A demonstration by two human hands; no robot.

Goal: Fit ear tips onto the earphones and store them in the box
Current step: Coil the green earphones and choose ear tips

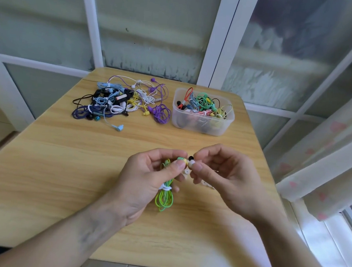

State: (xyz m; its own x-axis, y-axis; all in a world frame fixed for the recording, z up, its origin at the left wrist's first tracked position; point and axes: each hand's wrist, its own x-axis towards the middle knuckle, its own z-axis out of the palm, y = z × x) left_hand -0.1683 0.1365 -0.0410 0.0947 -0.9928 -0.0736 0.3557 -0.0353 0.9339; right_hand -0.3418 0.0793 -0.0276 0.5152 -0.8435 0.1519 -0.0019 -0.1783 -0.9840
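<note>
My left hand [147, 177] pinches a green earbud [181, 159] between thumb and fingers, and the green earphone cable [164, 199], coiled and bound with a white tie, hangs from that palm. My right hand [224, 176] pinches a white ear tip [191, 162] right against the earbud's end. A small black ear tip [190, 157] shows just above the fingertips. A few loose white ear tips [206, 184] lie on the table under my right hand. The clear plastic box [223, 124] at the back right holds several coiled earphones.
A tangled pile of earphones [123, 102] in purple, blue, white, black and yellow lies at the back left of the wooden table [64, 167]. Frosted glass panels stand behind the table. A curtain [325, 164] hangs at the right.
</note>
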